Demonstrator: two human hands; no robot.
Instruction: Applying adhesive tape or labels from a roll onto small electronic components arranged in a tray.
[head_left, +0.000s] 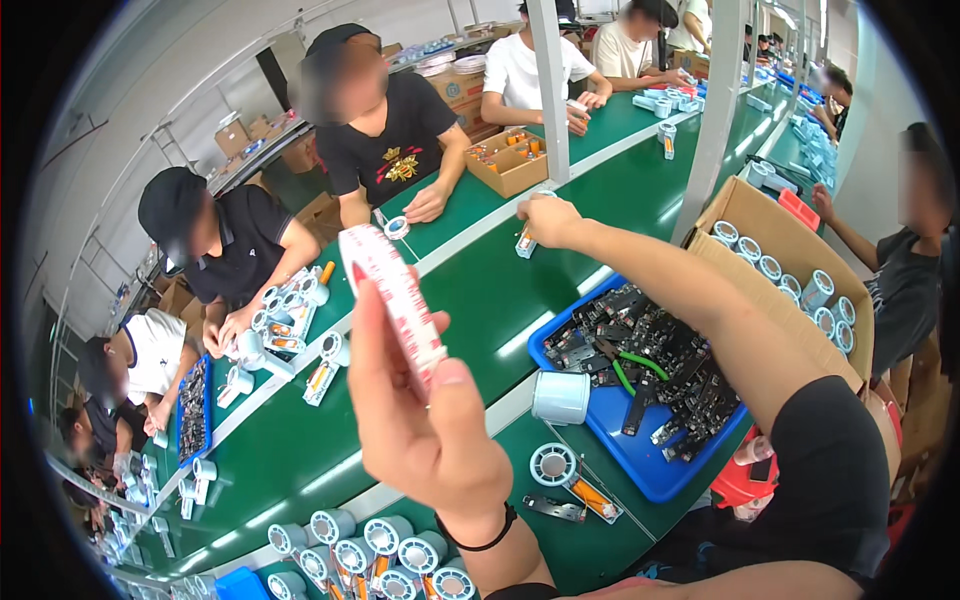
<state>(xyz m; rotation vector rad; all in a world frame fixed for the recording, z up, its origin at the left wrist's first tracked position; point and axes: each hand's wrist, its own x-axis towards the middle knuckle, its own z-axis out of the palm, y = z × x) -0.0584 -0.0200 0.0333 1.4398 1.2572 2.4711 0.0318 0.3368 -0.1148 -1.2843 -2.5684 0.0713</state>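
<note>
My left hand [425, 420] is raised in the foreground, its fingers and thumb closed round a white roll of tape [395, 300] with red print, seen nearly edge-on. Across the green belt, my right hand [550, 218] reaches out with closed fingers on a small light-blue fan unit [526, 244]; the fingertips are partly hidden. Near me on the green surface lie a round fan with a battery [595, 500] wired to it and a loose circuit board [554, 508]. A light-blue cylinder housing [561, 397] stands beside the blue tray.
The blue tray [640, 470] holds many black circuit boards and green-handled pliers [640, 365]. A cardboard box [780, 310] of fan units stands at right. Several more fans [385, 540] cluster at lower left. White posts [548, 90] rise along the belt; co-workers sit opposite.
</note>
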